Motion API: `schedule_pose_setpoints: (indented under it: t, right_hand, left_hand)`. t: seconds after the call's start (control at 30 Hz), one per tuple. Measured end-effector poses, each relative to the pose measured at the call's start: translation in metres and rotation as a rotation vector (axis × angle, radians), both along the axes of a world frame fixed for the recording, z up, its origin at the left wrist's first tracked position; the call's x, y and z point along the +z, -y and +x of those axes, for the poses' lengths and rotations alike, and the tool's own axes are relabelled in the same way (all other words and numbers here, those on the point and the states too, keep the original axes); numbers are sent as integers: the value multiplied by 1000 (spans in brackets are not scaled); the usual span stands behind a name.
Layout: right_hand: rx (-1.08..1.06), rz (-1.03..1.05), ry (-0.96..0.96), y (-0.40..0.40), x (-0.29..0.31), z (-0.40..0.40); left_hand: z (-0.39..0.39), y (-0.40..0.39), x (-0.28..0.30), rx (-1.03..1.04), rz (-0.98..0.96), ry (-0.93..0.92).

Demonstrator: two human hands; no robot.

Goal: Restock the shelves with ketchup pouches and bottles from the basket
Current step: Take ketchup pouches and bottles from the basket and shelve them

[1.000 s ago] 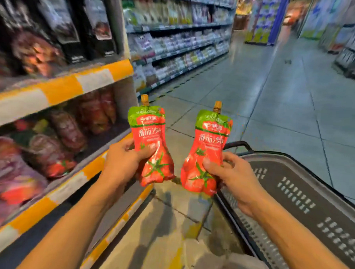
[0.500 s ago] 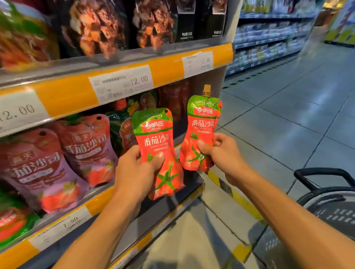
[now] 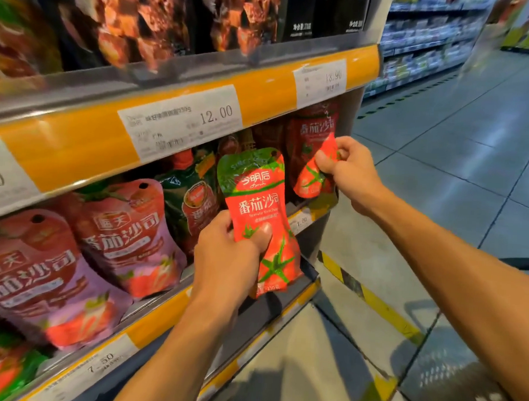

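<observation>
Glossy plastic film and paper labels along a metal shelf

The ketchup pouch [image 3: 258,212] in the left hand [image 3: 225,259] is showing shiny plastic film, its red and green print catching light and creasing softly under the thumb; the second pouch [image 3: 313,172], pinched by the right hand [image 3: 348,170], is looking equally slick and crumpled at the grip. The purple-red pouches [image 3: 127,240] on the shelf are gleaming the same way. The orange shelf strip [image 3: 79,146] is looking like smooth plastic, with matt white paper price labels [image 3: 182,119] sitting behind a clear cover. The grey shelf edge [image 3: 283,303] is reading as painted metal, and the floor tiles [image 3: 469,141] are giving off a dull sheen.
</observation>
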State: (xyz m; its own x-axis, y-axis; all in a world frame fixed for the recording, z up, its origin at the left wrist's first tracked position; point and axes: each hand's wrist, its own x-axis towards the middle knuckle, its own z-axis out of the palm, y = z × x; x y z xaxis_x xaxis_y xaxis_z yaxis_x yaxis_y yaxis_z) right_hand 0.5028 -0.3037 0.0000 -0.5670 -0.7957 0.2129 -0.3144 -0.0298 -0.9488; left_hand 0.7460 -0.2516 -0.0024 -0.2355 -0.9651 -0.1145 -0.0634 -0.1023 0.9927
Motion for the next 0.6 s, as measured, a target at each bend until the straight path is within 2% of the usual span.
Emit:
schedule_pose_setpoints:
  t: [0.13,0.33,0.4,0.5,0.6]
  right_hand:
    - [83,19,14,18,-4,0]
    - [134,141,-143,31,-19,-11]
    - [110,181,-176,32,-19,-14]
    - [13,244,-362,30,-17,-16]
    - [-152,124,-428,10,-14,-8]
  left_hand:
    - [0,4,-2,23,-11,5]
    - [-2,8,-4,32,-15,7]
    - [-3,8,-4,32,-4,-2]
    - [-4,8,-1,32,16,-22]
    - [-4,6,2,30,30,-35]
